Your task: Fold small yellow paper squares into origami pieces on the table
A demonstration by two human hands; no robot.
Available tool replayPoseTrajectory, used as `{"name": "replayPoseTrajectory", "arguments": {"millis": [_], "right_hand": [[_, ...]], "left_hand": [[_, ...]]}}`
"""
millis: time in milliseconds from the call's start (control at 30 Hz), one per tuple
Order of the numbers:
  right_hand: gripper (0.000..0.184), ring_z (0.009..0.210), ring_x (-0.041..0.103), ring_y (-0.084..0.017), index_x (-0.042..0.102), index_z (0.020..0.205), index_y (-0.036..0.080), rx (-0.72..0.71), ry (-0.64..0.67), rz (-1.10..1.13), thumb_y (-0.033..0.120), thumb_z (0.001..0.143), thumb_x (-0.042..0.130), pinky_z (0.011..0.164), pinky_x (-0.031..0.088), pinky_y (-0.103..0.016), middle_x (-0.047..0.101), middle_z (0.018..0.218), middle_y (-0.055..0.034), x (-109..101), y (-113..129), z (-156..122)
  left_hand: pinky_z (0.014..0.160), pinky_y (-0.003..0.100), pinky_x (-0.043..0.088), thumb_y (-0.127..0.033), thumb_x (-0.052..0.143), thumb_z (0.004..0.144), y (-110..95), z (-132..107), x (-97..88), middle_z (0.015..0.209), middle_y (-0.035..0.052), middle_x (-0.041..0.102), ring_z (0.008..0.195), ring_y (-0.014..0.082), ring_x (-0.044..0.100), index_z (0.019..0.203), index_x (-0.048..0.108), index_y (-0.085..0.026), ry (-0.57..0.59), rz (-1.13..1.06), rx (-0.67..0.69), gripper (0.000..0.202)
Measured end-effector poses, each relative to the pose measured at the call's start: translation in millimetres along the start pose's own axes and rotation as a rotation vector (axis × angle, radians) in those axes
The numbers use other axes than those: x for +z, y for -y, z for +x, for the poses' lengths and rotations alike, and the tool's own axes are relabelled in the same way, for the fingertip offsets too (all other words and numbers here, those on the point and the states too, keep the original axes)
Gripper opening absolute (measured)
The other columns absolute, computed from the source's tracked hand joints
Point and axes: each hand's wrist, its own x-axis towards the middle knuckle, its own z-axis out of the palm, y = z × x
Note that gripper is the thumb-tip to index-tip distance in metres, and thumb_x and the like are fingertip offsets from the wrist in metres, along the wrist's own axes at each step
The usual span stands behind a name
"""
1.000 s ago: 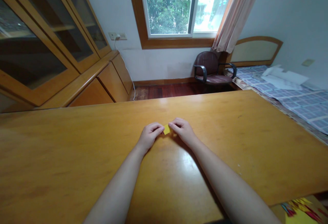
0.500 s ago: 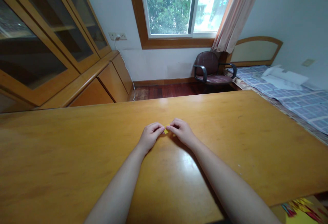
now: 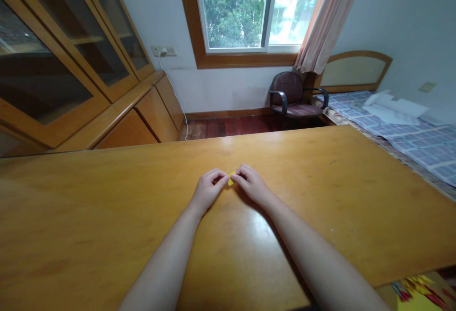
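A small piece of yellow paper (image 3: 231, 181) is held between my two hands, just above or on the wooden table (image 3: 107, 216). My left hand (image 3: 208, 186) pinches its left side between thumb and fingers. On the other side my right hand (image 3: 252, 183) pinches it the same way. The fingers cover most of the piece, so its full shape and any folds are hidden.
Yellow and red items (image 3: 420, 292) lie at the lower right, below the table's edge. Beyond the table stand a dark red armchair (image 3: 292, 97), a bed with a checked sheet (image 3: 409, 145) and a wooden cabinet (image 3: 124, 130) on the left.
Both hands stay in nearly the same place with the yellow paper between them. Only a very slight shift of the fingers shows.
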Motion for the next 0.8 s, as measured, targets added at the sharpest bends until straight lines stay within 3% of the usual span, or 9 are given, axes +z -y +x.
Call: {"name": "replayPoseTrajectory", "arguments": {"millis": [267,800], "right_hand": [[0.023,0.068,0.050,-0.013,0.056,0.069,0.018,0.008,0.015,0.019,0.030,0.089,0.060,0.065,0.038,-0.026,0.052,0.070,0.0013,-2.2,3.5,-0.6],[0.027,0.065,0.047,-0.012,0.053,0.064,0.018,0.025,0.050,0.017,0.028,0.087,0.061,0.062,0.035,-0.025,0.049,0.067,0.0027,-1.3,3.4,0.2]], "left_hand": [[0.066,0.024,0.045,-0.031,0.063,0.081,0.6,0.0,-0.7,0.072,0.0017,0.064,0.069,0.0156,0.059,0.071,0.066,-0.017,-0.064,-0.091,-0.032,0.017],[0.067,0.025,0.044,-0.034,0.062,0.080,3.4,0.8,-2.3,0.069,0.0014,0.064,0.069,0.0159,0.058,0.070,0.065,-0.016,-0.046,-0.135,-0.096,0.020]]}}
